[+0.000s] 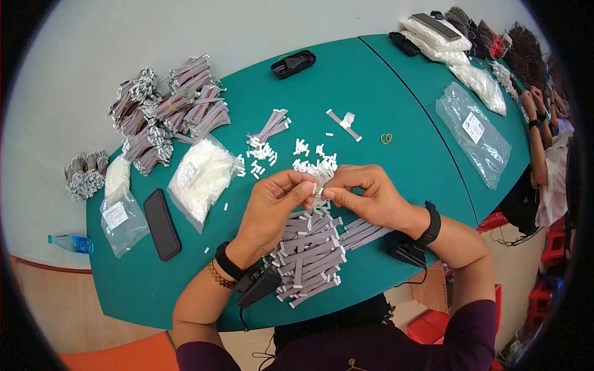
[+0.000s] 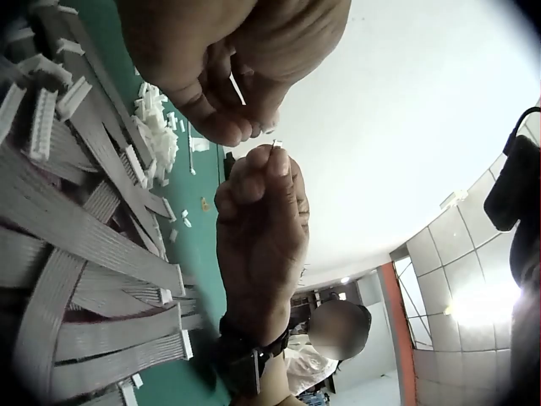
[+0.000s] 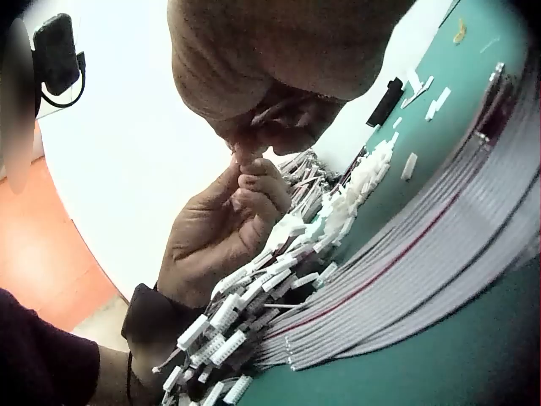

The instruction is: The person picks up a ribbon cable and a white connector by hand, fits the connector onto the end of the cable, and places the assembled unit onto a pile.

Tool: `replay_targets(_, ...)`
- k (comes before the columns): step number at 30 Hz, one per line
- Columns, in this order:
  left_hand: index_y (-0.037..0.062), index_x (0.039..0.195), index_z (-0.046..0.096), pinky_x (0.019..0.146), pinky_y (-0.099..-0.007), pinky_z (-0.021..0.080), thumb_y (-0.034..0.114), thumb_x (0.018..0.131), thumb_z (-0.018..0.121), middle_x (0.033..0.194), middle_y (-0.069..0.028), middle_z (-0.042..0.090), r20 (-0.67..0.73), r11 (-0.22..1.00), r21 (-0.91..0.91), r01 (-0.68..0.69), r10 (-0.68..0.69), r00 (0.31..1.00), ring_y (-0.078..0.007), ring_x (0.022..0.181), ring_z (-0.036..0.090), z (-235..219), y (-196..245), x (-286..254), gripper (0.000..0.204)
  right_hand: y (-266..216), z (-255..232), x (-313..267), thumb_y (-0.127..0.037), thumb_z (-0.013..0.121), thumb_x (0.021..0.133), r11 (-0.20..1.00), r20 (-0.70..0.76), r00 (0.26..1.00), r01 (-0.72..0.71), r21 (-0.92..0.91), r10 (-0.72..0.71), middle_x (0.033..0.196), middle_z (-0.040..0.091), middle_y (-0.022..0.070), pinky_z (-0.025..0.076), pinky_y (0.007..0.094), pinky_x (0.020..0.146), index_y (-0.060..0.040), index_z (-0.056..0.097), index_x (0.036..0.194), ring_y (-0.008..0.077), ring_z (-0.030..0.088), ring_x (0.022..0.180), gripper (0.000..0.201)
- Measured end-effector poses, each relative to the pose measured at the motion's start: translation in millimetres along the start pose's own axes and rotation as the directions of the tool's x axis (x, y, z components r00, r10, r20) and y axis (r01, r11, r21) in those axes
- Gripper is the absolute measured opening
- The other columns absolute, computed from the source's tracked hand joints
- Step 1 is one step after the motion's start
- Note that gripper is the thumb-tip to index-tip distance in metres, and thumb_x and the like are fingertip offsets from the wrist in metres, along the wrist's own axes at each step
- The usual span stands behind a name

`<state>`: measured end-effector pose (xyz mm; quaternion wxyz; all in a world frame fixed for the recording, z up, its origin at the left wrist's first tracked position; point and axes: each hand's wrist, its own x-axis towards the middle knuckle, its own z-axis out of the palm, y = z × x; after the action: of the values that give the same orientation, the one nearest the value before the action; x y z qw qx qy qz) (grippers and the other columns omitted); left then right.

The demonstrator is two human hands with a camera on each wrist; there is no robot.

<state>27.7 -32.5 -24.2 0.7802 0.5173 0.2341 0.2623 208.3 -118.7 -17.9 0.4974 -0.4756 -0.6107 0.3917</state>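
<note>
My left hand (image 1: 269, 204) and right hand (image 1: 377, 199) meet fingertip to fingertip over the table's middle. Between the left thumb and fingers is pinched a small white plastic connector (image 1: 314, 188). The right thumb and forefinger pinch another small white piece (image 2: 276, 144), seen in the left wrist view; its exact kind is too small to tell. Below the hands lies a pile of grey ribbon cables (image 1: 309, 253) with white connectors at their ends. A heap of loose white connector pieces (image 1: 303, 166) sits just beyond the fingertips.
Bundled ribbon cables (image 1: 192, 105) are stacked at the back left. Bags of white pieces (image 1: 201, 179) and a phone (image 1: 162, 224) lie at left. A black pouch (image 1: 293, 64), rubber bands (image 1: 386, 139) and a plastic bag (image 1: 473, 136) lie farther off. Another person's arms (image 1: 537, 130) show at right.
</note>
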Motion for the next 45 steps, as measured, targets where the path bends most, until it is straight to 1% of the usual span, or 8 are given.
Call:
replay_targets(3, -0.0018, 0.096, 0.062, 0.066, -0.021, 0.045, 0.014, 0.087, 0.061, 0.08, -0.0029, 0.061, 0.004, 1.0, 0.007, 0.026, -0.026, 1.0, -0.0075, 0.07, 0.055, 1.3, 3.9, -0.3, 0.018, 0.4, -0.4, 0.8, -0.009, 0.062, 0.084, 0.998, 0.002, 0.998, 0.056, -0.039, -0.056, 0.072, 0.061, 0.0054, 0.041, 0.0264, 0.058, -0.0003, 0.066, 0.085, 0.0116, 0.052, 0.065, 0.01)
replay_targets(6, -0.0018, 0.096, 0.062, 0.065, -0.0208, 0.044, 0.014, 0.087, 0.061, 0.08, -0.003, 0.061, 0.0, 0.999, 0.007, 0.037, -0.037, 0.999, -0.0072, 0.07, 0.054, 2.6, 5.3, -1.1, 0.019, -1.9, 0.8, 0.9, -0.009, 0.062, 0.084, 0.997, 0.001, 0.998, 0.062, -0.033, -0.062, 0.072, 0.062, 0.0059, 0.042, 0.0276, 0.059, 0.0005, 0.065, 0.084, 0.0132, 0.053, 0.066, 0.01)
replay_targets(30, -0.0012, 0.097, 0.062, 0.065, -0.0211, 0.045, 0.013, 0.087, 0.06, 0.081, -0.0033, 0.062, 0.023, 0.999, -0.013, 0.037, -0.037, 0.999, -0.007, 0.071, 0.055, 4.3, 2.9, -2.2, 0.017, -1.4, 1.7, 0.8, -0.01, 0.062, 0.084, 0.999, 0.003, 0.999, 0.041, -0.03, -0.041, 0.07, 0.06, 0.0056, 0.042, 0.028, 0.06, 0.001, 0.065, 0.084, 0.013, 0.052, 0.066, 0.011)
replay_targets(33, -0.0013, 0.097, 0.062, 0.065, -0.0211, 0.045, 0.012, 0.087, 0.06, 0.081, -0.0034, 0.062, 0.025, 0.999, -0.019, 0.037, -0.037, 0.999, -0.0071, 0.071, 0.055, 3.5, 1.8, -1.9, 0.017, -1.2, 2.4, 1.1, -0.01, 0.062, 0.085, 0.999, -0.008, 0.999, 0.048, -0.02, -0.048, 0.07, 0.06, 0.0053, 0.041, 0.0276, 0.059, 0.0008, 0.065, 0.084, 0.0121, 0.052, 0.066, 0.011)
replay_targets(36, -0.0015, 0.097, 0.062, 0.065, -0.0211, 0.045, 0.012, 0.087, 0.06, 0.081, -0.0035, 0.062, 0.021, 0.999, -0.026, 0.039, -0.038, 0.999, -0.0072, 0.071, 0.055, 4.2, 2.4, -2.3, 0.017, -1.4, 1.8, 0.9, -0.01, 0.062, 0.085, 1.0, -0.002, 1.0, 0.012, -0.007, -0.012, 0.07, 0.06, 0.005, 0.041, 0.0269, 0.058, 0.0005, 0.065, 0.083, 0.0111, 0.051, 0.065, 0.011)
replay_targets(40, -0.0013, 0.097, 0.062, 0.065, -0.0211, 0.045, 0.012, 0.087, 0.06, 0.081, -0.0035, 0.062, 0.027, 0.999, -0.031, 0.037, -0.036, 0.999, -0.0073, 0.071, 0.055, 3.7, 2.0, -1.8, 0.016, 0.4, 2.3, 1.0, -0.01, 0.062, 0.085, 0.999, -0.008, 0.999, 0.038, -0.012, -0.038, 0.07, 0.06, 0.0047, 0.04, 0.0263, 0.057, 0.0006, 0.065, 0.083, 0.0104, 0.051, 0.064, 0.012)
replay_targets(43, -0.0005, 0.097, 0.06, 0.066, -0.0233, 0.045, 0.011, 0.087, 0.06, 0.084, -0.0056, 0.062, 0.035, 0.998, -0.027, 0.048, -0.047, 0.998, -0.0097, 0.072, 0.054, 2.3, 0.3, -1.8, 0.015, 0.7, 2.3, 0.6, -0.01, 0.062, 0.085, 1.0, -0.007, 1.0, 0.022, -0.005, -0.022, 0.07, 0.06, 0.0047, 0.04, 0.0261, 0.056, 0.0007, 0.065, 0.083, 0.0105, 0.051, 0.064, 0.012)
replay_targets(45, -0.0003, 0.097, 0.06, 0.066, -0.0233, 0.045, 0.011, 0.087, 0.06, 0.084, -0.0055, 0.062, 0.042, 0.999, -0.034, 0.042, -0.04, 0.998, -0.0097, 0.072, 0.054, 2.4, 0.2, -1.5, 0.015, 0.4, 2.2, 0.4, -0.01, 0.062, 0.085, 1.0, -0.005, 1.0, 0.015, 0.003, -0.015, 0.07, 0.06, 0.0048, 0.041, 0.026, 0.056, 0.0007, 0.065, 0.083, 0.0104, 0.051, 0.064, 0.011)
